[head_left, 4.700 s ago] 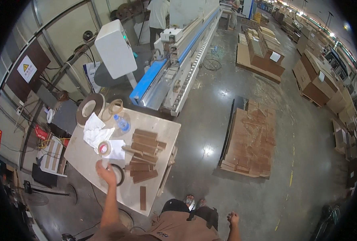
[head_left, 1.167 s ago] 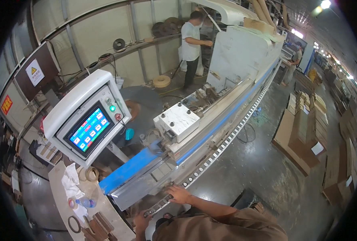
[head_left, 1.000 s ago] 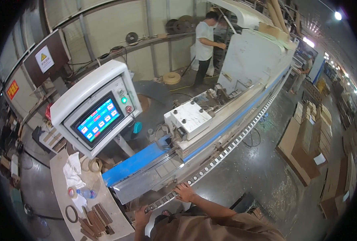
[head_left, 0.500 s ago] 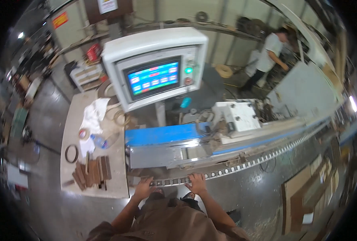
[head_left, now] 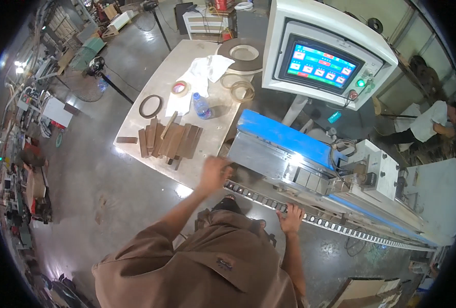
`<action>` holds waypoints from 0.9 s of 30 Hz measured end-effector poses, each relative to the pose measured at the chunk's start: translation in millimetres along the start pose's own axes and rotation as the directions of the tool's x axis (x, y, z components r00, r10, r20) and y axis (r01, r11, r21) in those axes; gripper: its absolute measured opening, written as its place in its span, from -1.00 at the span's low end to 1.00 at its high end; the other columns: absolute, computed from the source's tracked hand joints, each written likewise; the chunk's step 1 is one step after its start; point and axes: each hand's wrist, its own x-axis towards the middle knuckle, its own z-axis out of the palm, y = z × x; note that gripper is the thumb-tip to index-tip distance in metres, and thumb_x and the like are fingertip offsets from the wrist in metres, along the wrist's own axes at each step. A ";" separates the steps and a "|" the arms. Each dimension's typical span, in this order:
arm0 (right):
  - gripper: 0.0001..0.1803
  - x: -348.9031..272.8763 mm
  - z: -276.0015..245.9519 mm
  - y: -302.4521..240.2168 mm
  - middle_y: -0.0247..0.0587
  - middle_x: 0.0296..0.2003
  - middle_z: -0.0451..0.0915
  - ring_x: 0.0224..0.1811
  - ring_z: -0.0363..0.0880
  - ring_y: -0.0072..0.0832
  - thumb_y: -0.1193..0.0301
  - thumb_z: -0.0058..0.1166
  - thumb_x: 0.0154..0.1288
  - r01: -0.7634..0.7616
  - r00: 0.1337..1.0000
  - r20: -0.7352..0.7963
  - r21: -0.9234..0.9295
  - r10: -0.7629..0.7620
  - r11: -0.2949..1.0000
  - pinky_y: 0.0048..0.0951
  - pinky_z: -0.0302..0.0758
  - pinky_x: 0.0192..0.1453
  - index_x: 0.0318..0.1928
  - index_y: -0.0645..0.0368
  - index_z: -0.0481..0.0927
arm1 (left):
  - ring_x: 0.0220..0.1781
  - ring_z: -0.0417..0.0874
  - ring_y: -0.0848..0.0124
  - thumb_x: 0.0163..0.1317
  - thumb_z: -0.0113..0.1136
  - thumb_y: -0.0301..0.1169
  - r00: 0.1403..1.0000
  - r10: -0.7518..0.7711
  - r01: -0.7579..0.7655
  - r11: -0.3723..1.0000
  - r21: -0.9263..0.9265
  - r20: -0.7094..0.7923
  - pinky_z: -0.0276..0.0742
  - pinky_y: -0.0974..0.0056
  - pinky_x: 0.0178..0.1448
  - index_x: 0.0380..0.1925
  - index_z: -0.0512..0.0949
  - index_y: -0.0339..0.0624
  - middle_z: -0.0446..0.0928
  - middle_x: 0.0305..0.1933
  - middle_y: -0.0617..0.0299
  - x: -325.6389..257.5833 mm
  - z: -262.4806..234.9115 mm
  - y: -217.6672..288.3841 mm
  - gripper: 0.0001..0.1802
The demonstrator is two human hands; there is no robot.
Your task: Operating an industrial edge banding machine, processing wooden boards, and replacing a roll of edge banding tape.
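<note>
My left hand (head_left: 213, 173) hovers at the near corner of the pale work table (head_left: 151, 114), beside the grey end of the long machine (head_left: 269, 154); its fingers look loosely curled and I see nothing in it. My right hand (head_left: 291, 216) rests on the machine's roller rail (head_left: 341, 228), fingers over its edge. A row of brown wooden strips (head_left: 169, 141) lies on the table just left of my left hand. The machine's touch screen (head_left: 320, 64) glows above the blue cover (head_left: 284, 136).
On the table lie tape rolls (head_left: 179, 88), a dark ring (head_left: 150, 106), a plastic bottle (head_left: 202, 107), white cloths (head_left: 202, 72) and a large brown reel (head_left: 243, 53). Another person (head_left: 428, 126) stands at the right. Carts and shelves line the left.
The view has swung toward the table. My left hand has left the rail and moved left to the table corner; my right hand stays on the rail.
</note>
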 end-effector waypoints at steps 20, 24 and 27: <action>-0.23 -8.9 -3.2 -1.6 -0.20 0.30 0.51 0.50 0.34 -0.17 -0.34 0.10 0.38 -0.147 0.989 -0.015 0.003 0.147 0.989 0.15 -0.04 0.72 0.38 -0.13 0.54 | 0.25 0.60 -0.12 0.11 0.49 -0.33 0.833 -0.532 0.519 0.653 0.552 -0.153 0.53 -0.15 0.32 0.22 0.61 -0.13 0.56 0.22 -0.06 8.8 -51.3 -224.6 -0.39; -0.21 -8.6 2.7 2.5 -0.17 0.31 0.51 0.53 0.31 -0.18 -0.33 0.10 0.38 -0.143 0.990 -0.005 0.037 0.143 0.989 0.13 -0.10 0.74 0.39 -0.11 0.53 | 0.12 0.62 -0.17 0.07 0.48 -0.45 0.836 -0.507 0.548 0.763 0.343 -0.210 0.54 -0.17 0.19 0.09 0.57 -0.24 0.54 0.05 -0.13 24.6 -63.8 -168.6 -0.47; -0.22 -9.4 1.7 1.2 -0.16 0.33 0.51 0.54 0.31 -0.17 -0.32 0.11 0.39 -0.154 0.988 0.008 0.027 0.154 0.988 0.14 -0.10 0.74 0.40 -0.10 0.52 | 0.06 0.61 -0.19 0.06 0.45 -0.51 0.916 -0.282 0.326 0.937 0.123 -0.286 0.55 -0.15 0.13 0.10 0.55 -0.26 0.50 0.01 -0.15 34.2 -42.9 -162.3 -0.46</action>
